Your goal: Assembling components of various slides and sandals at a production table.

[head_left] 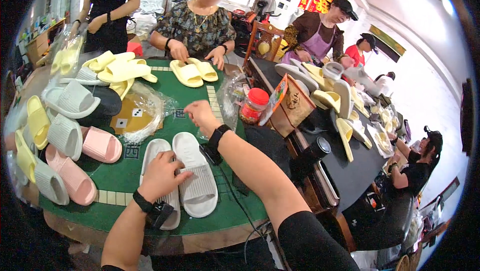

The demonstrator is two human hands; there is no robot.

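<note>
A pair of pale grey slippers lies side by side on the green table top, toes toward me. My left hand (161, 175) rests over the left slipper (156, 150), fingers spread; its thumb reaches across to the ribbed strap of the right slipper (196, 183). Beyond the pair, my right hand (201, 116) hovers over the table with its fingers curled together. Clear plastic shows just under that hand, and I cannot make out whether the fingers pinch anything. Both wrists wear black bands with small devices.
Grey, pink and yellow slippers (101, 144) crowd the left side. A clear plastic bag (145, 126) lies mid-table. At right stand a red-lidded jar (254, 106), a brown bag (289, 108) and a black bottle (315, 152). Across the table, a person handles yellow slippers (187, 73); others work around.
</note>
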